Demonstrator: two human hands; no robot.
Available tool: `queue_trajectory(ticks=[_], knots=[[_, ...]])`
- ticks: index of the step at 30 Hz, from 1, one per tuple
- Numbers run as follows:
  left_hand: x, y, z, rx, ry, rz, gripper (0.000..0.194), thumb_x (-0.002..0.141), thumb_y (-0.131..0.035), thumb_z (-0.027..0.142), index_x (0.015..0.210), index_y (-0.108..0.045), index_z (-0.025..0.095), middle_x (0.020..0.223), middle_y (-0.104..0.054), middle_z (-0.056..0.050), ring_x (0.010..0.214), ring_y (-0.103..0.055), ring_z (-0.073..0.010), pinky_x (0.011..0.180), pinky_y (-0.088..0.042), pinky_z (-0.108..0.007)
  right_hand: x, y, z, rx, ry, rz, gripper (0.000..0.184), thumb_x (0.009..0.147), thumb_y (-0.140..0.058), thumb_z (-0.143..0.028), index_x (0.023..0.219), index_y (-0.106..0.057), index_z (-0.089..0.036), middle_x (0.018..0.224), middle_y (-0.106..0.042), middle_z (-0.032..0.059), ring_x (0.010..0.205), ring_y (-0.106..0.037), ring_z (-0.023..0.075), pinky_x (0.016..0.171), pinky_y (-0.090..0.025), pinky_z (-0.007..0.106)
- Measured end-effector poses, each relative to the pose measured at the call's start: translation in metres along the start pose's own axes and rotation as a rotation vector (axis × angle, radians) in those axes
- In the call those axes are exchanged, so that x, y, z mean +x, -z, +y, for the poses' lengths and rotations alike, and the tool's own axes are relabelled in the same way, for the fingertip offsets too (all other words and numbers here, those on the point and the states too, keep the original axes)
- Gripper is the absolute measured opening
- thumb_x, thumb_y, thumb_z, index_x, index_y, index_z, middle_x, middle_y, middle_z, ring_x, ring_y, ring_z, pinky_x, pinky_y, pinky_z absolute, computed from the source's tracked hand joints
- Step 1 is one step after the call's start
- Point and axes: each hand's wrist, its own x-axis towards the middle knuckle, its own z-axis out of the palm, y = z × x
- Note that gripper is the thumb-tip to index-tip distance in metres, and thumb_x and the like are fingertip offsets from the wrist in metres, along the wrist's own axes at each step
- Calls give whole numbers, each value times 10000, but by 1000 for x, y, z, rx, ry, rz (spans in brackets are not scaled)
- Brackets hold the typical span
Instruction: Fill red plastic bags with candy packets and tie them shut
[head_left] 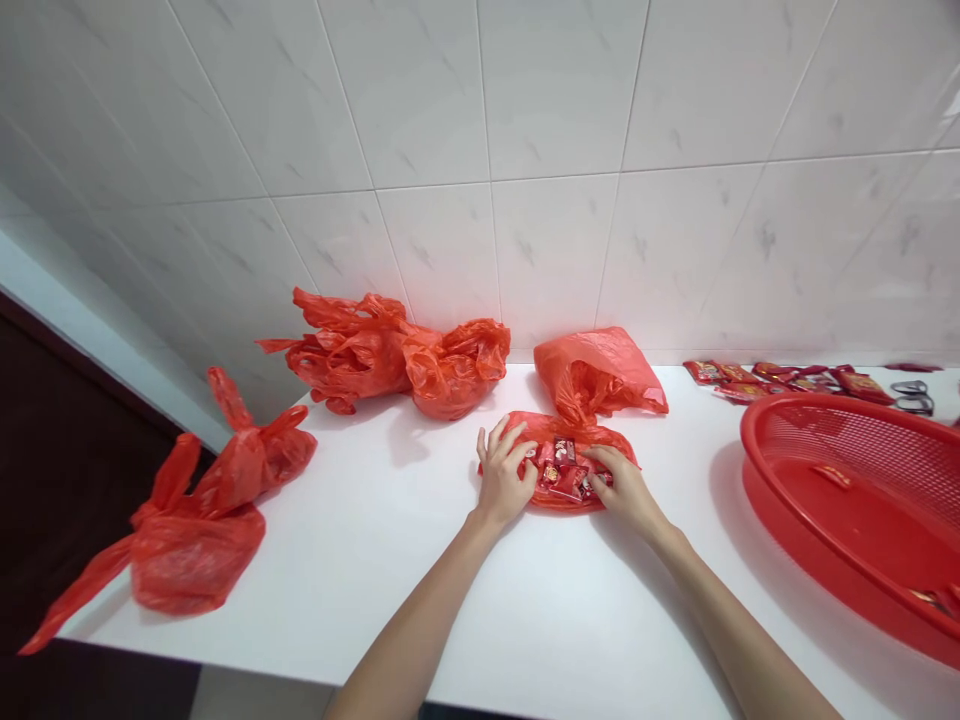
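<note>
Along a white countertop [420, 610] set against pale marbled wall tiles [480, 110], a flattened red plastic bag [609, 441] lies near the middle, its oval shape running left to right, with small red packets [564, 452] heaped on it. Both forearms reach in from the near edge. The left hand [501, 478] sits on the bag's left side, its fingers [510, 437] spread and curved, with the tips on the plastic beside the packets. The right hand [624, 490] lies on the right side, its fingers [604, 462] closed up together over the packets; whether they pinch anything cannot be told. Just beyond, a second red bag [600, 372] slumps against the wall, its gathered end pointing near and touching the flat bag. Farther left, a crumpled red bag [382, 350] sits against the tiles, and another [196, 535] lies at the counter's left end, its handles trailing over the edge. To the right, a large oval red plastic basket [862, 520] takes up the near corner. Behind it, a row of red snack packets [780, 380] lines the wall beside a pair of dark scissors [913, 398].
</note>
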Motion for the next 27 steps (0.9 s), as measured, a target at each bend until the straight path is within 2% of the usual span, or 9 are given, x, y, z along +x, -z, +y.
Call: queue_trajectory(ticks=[3, 5, 8, 11, 15, 20, 24, 27], knots=[[2, -6, 10, -176, -77, -34, 279, 847, -534, 90, 947, -743, 245, 1088, -761, -54, 1173, -638, -259, 1130, -411, -551, -1, -3, 1, 21, -2, 1, 370, 747, -502, -154, 1058, -700, -189, 1105, -726, 112, 1053, -670, 291, 913, -560, 454], [2, -13, 17, -276, -81, -141, 289, 889, -533, 141, 1081, -734, 219, 1135, -754, -81, 1150, -652, -249, 1064, -491, -487, -1, -4, 2, 41, -3, 15, 377, 746, -502, -150, 1065, -697, -194, 1115, -724, 108, 1053, -670, 282, 925, -557, 452], [0, -23, 25, -283, -47, -330, 333, 944, -534, 252, 1232, -688, 186, 1346, -664, -129, 1293, -577, -294, 1096, -457, -531, -2, -7, 4, 76, -5, 47, 440, 727, -480, -128, 1112, -682, -197, 1153, -714, 105, 1079, -667, 264, 942, -555, 435], [-2, -26, 28, -246, -6, -417, 292, 944, -536, 255, 1166, -718, 201, 1394, -631, -117, 1337, -537, -313, 1122, -411, -560, -4, -12, 6, 61, -24, 48, 491, 682, -463, -115, 1119, -674, -190, 1123, -720, 96, 1036, -680, 251, 899, -570, 408], [-3, -26, 25, -249, 51, -383, 183, 825, -621, 161, 963, -740, 179, 1254, -688, -113, 1203, -614, -299, 1062, -458, -499, -4, -15, 7, 10, -45, 50, 427, 688, -482, -135, 1058, -689, -186, 1081, -725, 95, 1027, -670, 269, 924, -554, 438], [-2, -28, 20, -241, 36, -317, 133, 746, -645, 109, 829, -706, 193, 995, -699, -63, 948, -656, -244, 931, -506, -439, -6, -18, 6, -31, -8, 55, 396, 746, -507, -158, 1092, -696, -198, 1093, -710, 94, 1131, -616, 297, 1068, -451, 527], [-2, -30, 18, -252, 71, -273, 86, 814, -621, 141, 764, -668, 192, 916, -670, -57, 909, -650, -223, 886, -515, -403, -7, -22, 5, -104, -18, 83, 373, 785, -531, -208, 1121, -692, -184, 1196, -658, 129, 1215, -562, 322, 1072, -441, 536], [-2, -31, 19, -225, 128, -229, 96, 796, -661, 144, 712, -638, 183, 1024, -677, -92, 1012, -641, -253, 935, -505, -421, -8, -23, 5, -127, -57, 95, 349, 797, -558, -253, 1111, -688, -176, 1156, -633, 140, 1143, -579, 325, 1010, -479, 521]])
